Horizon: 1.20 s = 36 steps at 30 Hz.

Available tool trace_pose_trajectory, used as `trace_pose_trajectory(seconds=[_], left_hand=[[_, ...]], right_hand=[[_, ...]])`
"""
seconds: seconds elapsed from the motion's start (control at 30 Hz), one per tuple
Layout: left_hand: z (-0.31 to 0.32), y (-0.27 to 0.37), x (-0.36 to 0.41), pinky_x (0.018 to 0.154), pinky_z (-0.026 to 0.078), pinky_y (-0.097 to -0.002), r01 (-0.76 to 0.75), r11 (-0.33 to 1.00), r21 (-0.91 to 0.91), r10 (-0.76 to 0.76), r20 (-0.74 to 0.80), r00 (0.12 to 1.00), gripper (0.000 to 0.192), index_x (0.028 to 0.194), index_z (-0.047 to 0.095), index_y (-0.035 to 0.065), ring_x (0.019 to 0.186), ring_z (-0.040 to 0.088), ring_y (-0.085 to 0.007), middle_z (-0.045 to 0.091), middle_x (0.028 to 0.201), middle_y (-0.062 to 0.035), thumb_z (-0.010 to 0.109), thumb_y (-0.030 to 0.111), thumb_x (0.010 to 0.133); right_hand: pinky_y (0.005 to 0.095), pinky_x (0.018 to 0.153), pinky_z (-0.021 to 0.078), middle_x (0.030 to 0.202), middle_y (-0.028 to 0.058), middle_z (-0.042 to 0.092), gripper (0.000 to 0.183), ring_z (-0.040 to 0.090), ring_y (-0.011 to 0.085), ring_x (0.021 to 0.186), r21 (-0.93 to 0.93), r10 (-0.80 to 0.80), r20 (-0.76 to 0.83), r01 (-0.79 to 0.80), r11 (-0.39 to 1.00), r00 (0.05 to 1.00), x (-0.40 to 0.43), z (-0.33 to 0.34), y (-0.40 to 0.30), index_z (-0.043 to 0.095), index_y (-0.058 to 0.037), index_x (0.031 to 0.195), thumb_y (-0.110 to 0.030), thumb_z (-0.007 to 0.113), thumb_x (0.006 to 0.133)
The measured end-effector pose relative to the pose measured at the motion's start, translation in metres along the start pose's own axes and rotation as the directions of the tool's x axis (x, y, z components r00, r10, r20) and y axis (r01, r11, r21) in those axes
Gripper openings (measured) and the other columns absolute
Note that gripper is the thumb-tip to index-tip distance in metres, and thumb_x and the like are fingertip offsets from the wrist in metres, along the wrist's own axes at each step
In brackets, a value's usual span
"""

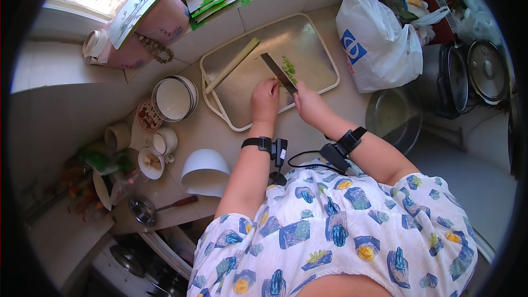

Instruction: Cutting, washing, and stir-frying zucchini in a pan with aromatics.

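A kitchen knife with a broad dark blade is in my right hand, gripped by the handle. Its blade slants across a metal cutting board with a pale rim. Left of the blade, my left hand has its fingers bent and pressed together on a bit of green vegetable, mostly hidden by the fingers and knife. Chopped green pieces lie in a small heap just right of the blade. A long pale green stalk rests along the board's left side.
Left of the board stand stacked bowls, a patterned dish, cups and an upturned white bowl. Nearer lies a ladle. To the right are a white plastic bag, a basin and a dark cooker.
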<state>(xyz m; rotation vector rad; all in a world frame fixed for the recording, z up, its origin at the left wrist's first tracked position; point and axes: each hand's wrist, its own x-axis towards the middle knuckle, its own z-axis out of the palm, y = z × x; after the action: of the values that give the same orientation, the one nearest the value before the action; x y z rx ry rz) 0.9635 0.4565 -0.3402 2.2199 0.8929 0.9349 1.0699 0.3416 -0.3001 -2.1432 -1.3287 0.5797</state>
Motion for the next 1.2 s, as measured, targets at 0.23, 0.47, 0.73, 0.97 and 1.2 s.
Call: trace_pose_trajectory(seconds=[0.23,0.47,0.73,0.97,1.2], left_hand=[[0.000,0.004,-0.003,0.077,0.053,-0.0368,0.016,1.000,0.010,-0.016,-0.007,1.000,0.011,0.092,0.070,0.0045,0.087,0.065,-0.0314,0.068,0.097,-0.0138,0.068,0.008,0.082],[0.015,0.019,0.003,0.073,0.053,-0.0375,0.292,0.947,-0.132,-0.293,0.013,0.956,0.007,0.087,0.071,0.0050,0.083,0.065,-0.0296,0.067,0.091,-0.0139,0.070,0.007,0.080],[0.006,0.002,0.004,0.069,0.053,-0.0341,0.302,0.953,-0.038,-0.302,0.019,0.953,0.009,0.085,0.072,0.0034,0.072,0.066,-0.0259,0.067,0.084,-0.0127,0.072,0.010,0.079],[0.010,0.014,-0.004,0.069,0.052,-0.0358,0.337,0.939,-0.065,-0.336,0.032,0.941,0.008,0.082,0.071,0.0031,0.073,0.065,-0.0288,0.065,0.082,-0.0145,0.072,0.010,0.077],[0.023,0.014,-0.004,0.072,0.052,-0.0379,0.266,0.962,0.066,-0.268,0.021,0.963,0.009,0.084,0.072,0.0043,0.075,0.064,-0.0303,0.065,0.084,-0.0150,0.069,0.011,0.079]], right_hand=[[0.0553,0.061,0.0480,0.072,0.0291,0.061,0.022,0.061,0.0466,0.070,0.026,-0.045,0.072,0.043,0.999,0.996,0.015,0.005,-0.001,0.042,0.0053,0.103,-0.010,0.049,0.090],[0.0560,0.062,0.0459,0.071,0.0290,0.061,0.020,0.059,0.0484,0.068,-0.011,0.124,-0.059,-0.125,0.992,0.991,0.030,-0.011,0.009,0.041,0.0016,0.105,-0.015,0.048,0.095],[0.0559,0.062,0.0451,0.070,0.0290,0.060,0.020,0.059,0.0491,0.070,0.038,0.031,0.008,-0.031,0.999,1.000,0.001,-0.002,0.003,0.042,0.0021,0.105,-0.011,0.051,0.092],[0.0551,0.061,0.0475,0.070,0.0291,0.060,0.018,0.060,0.0481,0.068,0.023,0.064,0.062,-0.065,0.998,0.996,-0.013,-0.010,0.000,0.042,0.0028,0.100,-0.010,0.050,0.091],[0.0544,0.061,0.0489,0.073,0.0276,0.063,0.021,0.062,0.0459,0.070,-0.014,0.050,0.071,-0.049,0.999,0.996,0.023,0.014,0.012,0.043,0.0049,0.103,-0.010,0.049,0.089]])
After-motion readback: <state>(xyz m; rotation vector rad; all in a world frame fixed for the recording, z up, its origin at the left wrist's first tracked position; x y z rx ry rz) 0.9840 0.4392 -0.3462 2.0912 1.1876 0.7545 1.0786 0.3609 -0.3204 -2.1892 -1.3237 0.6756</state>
